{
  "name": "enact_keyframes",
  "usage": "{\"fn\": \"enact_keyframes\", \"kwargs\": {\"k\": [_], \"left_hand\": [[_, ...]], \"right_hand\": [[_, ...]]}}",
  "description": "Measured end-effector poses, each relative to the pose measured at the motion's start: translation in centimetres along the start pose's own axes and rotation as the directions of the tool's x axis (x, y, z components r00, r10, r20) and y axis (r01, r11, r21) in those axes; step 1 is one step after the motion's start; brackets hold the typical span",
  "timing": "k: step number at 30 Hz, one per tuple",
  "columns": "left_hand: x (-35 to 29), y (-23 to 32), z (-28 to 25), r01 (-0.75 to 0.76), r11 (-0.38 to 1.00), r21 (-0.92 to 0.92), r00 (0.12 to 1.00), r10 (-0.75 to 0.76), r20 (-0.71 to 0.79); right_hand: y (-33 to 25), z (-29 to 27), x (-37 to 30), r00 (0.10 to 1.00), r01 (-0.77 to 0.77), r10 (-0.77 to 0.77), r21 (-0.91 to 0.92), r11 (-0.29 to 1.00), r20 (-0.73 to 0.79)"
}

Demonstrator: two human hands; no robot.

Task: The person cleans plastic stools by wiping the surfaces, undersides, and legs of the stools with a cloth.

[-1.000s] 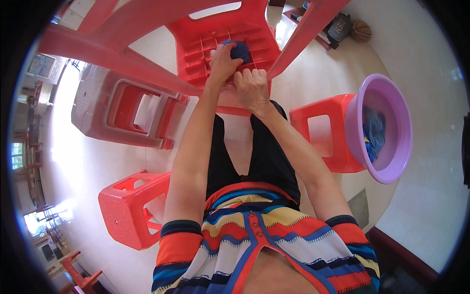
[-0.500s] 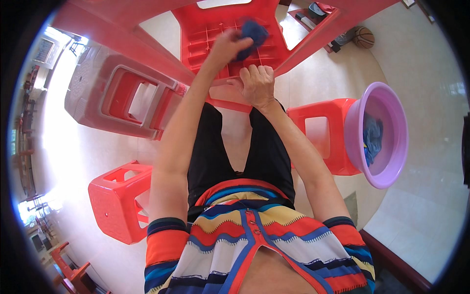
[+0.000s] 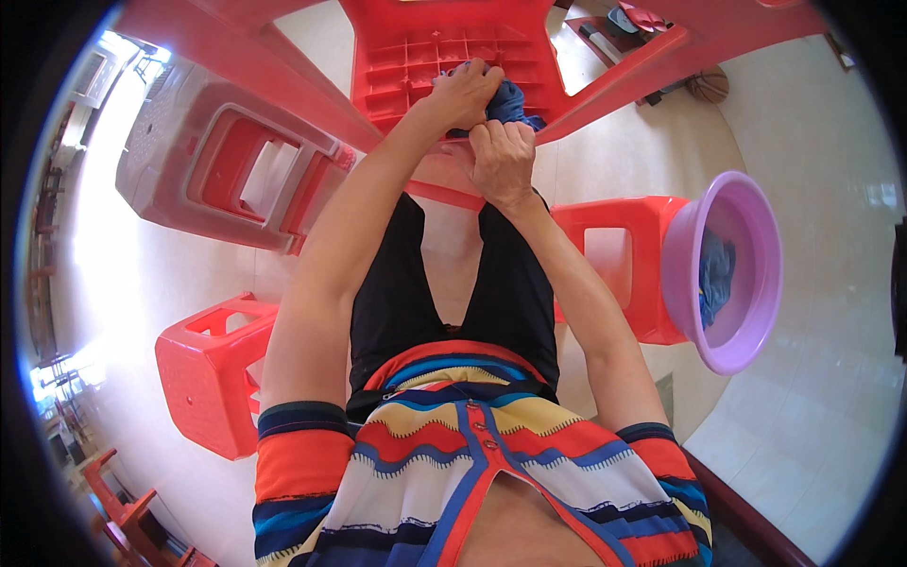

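A red plastic stool [image 3: 378, 80] is tipped in front of me, its ribbed underside facing me and its legs reaching toward the upper corners. My left hand [image 3: 463, 97] presses a crumpled dark blue cloth [image 3: 510, 102] against the ribs, fingers curled over it. Just below and to the right, my right hand [image 3: 503, 163] grips the stool's near edge. Part of the cloth lies behind my hands, so its full shape is hidden.
On my right, a purple basin [image 3: 673, 274] with a blue-grey cloth [image 3: 716, 269] in it rests on another red stool [image 3: 652, 227]. Stacked stools [image 3: 170, 142] stand at the left, with a red stool [image 3: 203, 387] below them. A basketball [image 3: 709, 85] lies at the upper right.
My left hand has moved slightly down and right with the cloth, which is now bunched lower, beside my right hand. My right hand keeps its grip on the stool's edge.
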State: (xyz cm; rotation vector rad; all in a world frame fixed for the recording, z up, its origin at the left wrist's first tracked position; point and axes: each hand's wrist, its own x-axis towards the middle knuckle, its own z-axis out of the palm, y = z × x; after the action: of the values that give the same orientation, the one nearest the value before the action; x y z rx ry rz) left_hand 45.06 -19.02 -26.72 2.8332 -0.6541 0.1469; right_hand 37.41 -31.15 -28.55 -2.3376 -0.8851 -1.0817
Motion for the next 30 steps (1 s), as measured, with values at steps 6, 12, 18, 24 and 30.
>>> {"fn": "enact_keyframes", "kwargs": {"k": [6, 12, 18, 24, 30], "left_hand": [[1.7, 1.1, 0.6, -0.013, 0.999, 0.033, 0.992, 0.009, 0.122], [0.9, -0.3, 2.7, 0.047, 0.993, -0.107, 0.996, -0.038, 0.082], [1.9, 1.7, 0.4, 0.096, 0.992, 0.087, 0.953, -0.117, 0.281], [1.3, 1.1, 1.3, 0.139, 0.989, -0.046, 0.981, -0.132, 0.139], [1.2, 1.1, 2.1, 0.127, 0.985, -0.118, 0.992, -0.124, 0.034]], "right_hand": [[0.2, -0.1, -0.6, 0.999, -0.033, 0.033, -0.011, 0.999, -0.031], [0.0, -0.1, -0.4, 1.0, -0.026, 0.026, 0.004, 1.0, 0.001], [0.9, 0.2, -1.2, 0.999, -0.033, 0.033, 0.018, 0.999, 0.031], [0.1, 0.2, -0.7, 0.999, -0.033, 0.033, -0.029, 0.999, 0.003], [0.3, 0.3, -0.9, 0.999, -0.034, 0.034, 0.008, 0.999, 0.012]]}}
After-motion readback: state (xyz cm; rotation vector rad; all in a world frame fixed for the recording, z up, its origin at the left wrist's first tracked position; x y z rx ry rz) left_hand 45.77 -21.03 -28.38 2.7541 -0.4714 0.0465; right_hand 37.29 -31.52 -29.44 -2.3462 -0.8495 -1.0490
